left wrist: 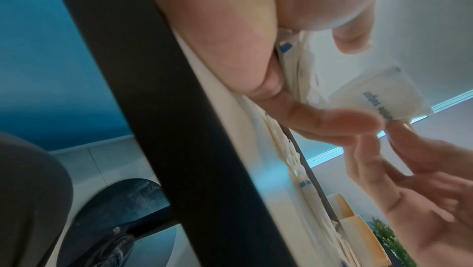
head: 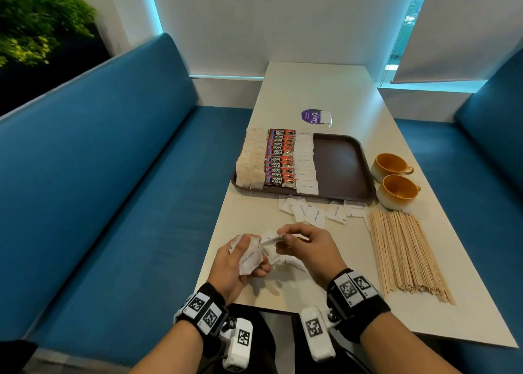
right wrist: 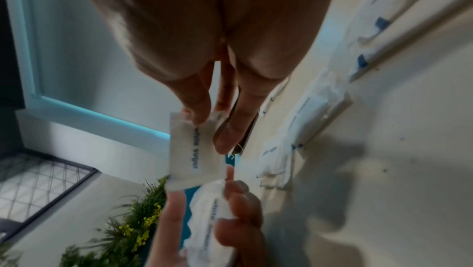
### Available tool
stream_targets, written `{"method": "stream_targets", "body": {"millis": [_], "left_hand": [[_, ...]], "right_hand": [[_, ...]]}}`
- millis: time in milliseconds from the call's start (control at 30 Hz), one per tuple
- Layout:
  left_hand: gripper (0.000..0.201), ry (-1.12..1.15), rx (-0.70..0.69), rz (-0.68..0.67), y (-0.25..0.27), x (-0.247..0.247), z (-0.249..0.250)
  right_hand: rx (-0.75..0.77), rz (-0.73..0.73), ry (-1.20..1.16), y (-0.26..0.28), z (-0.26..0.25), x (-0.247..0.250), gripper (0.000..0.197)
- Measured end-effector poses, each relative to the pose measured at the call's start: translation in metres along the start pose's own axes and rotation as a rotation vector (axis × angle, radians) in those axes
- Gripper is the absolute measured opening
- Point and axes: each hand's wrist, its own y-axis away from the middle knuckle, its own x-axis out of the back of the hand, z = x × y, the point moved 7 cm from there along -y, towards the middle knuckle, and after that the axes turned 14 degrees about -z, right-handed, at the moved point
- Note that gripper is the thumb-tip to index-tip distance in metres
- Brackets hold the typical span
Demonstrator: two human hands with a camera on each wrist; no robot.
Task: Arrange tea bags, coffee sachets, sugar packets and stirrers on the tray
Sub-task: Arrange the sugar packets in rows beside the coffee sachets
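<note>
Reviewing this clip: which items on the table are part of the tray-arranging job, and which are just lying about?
Part of the job:
- tray
- tea bags
- coffee sachets
- sugar packets on the tray
- loose sugar packets
- sugar packets held by the left hand and right hand
- stirrers

Lying about:
- two cups
- purple sticker
</note>
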Motion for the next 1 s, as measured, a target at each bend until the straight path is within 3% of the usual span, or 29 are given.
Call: {"method": "stream_targets", "body": {"millis": [67, 200, 300, 467, 767, 1000], "left_hand": [[0.038, 0.009, -0.018, -0.006, 0.001, -0.001, 0.002], [0.05, -0.029, -0.03, -0.012, 0.002, 0.0, 0.003], [0.053, -0.061, -0.073, -0.016, 0.0, 0.001, 0.003], [0.054, -0.093, -0.089, -0.022, -0.001, 0.003, 0.002], [0.04, -0.099, -0.069, 0.031, -0.001, 0.009, 0.002], [0.042, -0.043, -0.084, -0.011, -0.002, 0.008, 0.003]], "right_hand": [[0.001, -0.021, 0.047, 0.002, 0.003, -0.003, 0.018], [-0.058, -0.018, 0.158, 0.002, 0.011, 0.001, 0.027], [-0.112, -0.02, 0.077, 0.004, 0.016, 0.004, 0.031], [-0.083, -0.006, 0.157, 0.006, 0.008, 0.007, 0.013], [0.017, -0.067, 0.403, 0.006, 0.003, 0.004, 0.021], [0.041, -0.046, 0.419, 0.003, 0.005, 0.005, 0.037]]}}
